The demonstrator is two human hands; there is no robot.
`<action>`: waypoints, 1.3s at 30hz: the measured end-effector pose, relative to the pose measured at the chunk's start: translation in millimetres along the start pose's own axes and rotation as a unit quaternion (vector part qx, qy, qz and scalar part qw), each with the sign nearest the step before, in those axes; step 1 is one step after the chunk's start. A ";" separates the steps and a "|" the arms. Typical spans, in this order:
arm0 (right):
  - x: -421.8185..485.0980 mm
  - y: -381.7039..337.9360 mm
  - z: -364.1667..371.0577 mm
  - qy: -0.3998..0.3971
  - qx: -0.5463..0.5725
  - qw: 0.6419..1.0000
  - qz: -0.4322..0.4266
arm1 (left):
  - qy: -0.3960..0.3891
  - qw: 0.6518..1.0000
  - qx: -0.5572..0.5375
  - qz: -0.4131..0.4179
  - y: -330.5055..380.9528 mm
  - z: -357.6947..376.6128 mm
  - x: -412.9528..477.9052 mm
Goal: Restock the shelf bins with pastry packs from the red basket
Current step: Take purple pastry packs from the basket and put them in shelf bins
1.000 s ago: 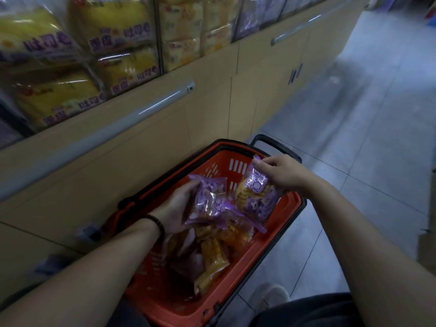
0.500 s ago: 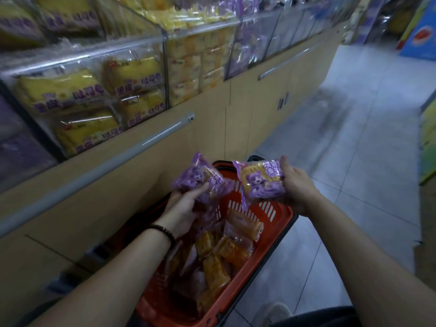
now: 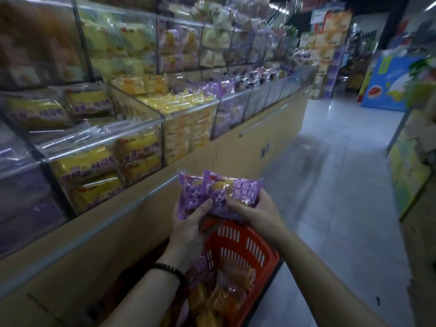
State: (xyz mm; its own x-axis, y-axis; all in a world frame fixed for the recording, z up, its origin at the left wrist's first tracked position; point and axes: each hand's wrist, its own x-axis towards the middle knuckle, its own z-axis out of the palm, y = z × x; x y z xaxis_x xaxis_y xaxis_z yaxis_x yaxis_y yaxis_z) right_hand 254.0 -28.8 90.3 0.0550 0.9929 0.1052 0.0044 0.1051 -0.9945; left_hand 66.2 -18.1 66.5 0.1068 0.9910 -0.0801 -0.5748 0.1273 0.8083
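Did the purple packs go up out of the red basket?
Yes. Both purple packs were down inside the red basket; now they are held together above its far rim, level with the cabinet rail.

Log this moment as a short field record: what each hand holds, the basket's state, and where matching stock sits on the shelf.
left hand: grips a purple pastry pack
right hand: grips a second purple pack, touching the first
height: both packs held above the basket, below the bin tops
red basket: on the floor by the cabinet, orange-yellow packs inside
matching stock: purple packs in a clear bin further along the shelf
nearest bins: yellow packs
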 end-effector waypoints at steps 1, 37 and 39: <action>0.7 -3.0 3.0 0.025 -0.020 0.999 0.000 | 0.012 1.000 0.001 0.017 3.3 5.4 -1.4; 299.6 -246.2 -23.2 0.127 -0.218 0.945 -0.208 | 0.042 0.911 0.312 0.265 280.9 116.7 216.7; 325.7 -240.7 -30.1 0.167 -0.282 0.918 -0.223 | 0.057 0.908 0.308 0.278 280.9 110.8 227.7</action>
State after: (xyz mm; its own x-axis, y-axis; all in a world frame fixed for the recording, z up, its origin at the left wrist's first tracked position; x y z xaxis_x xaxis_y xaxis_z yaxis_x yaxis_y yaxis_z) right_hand 301.0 267.7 363.9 0.2243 0.7764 0.5889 0.6118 0.3582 -0.7052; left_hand 18.9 238.9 340.0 -0.1662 0.8977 0.4081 0.0534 -0.4050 0.9127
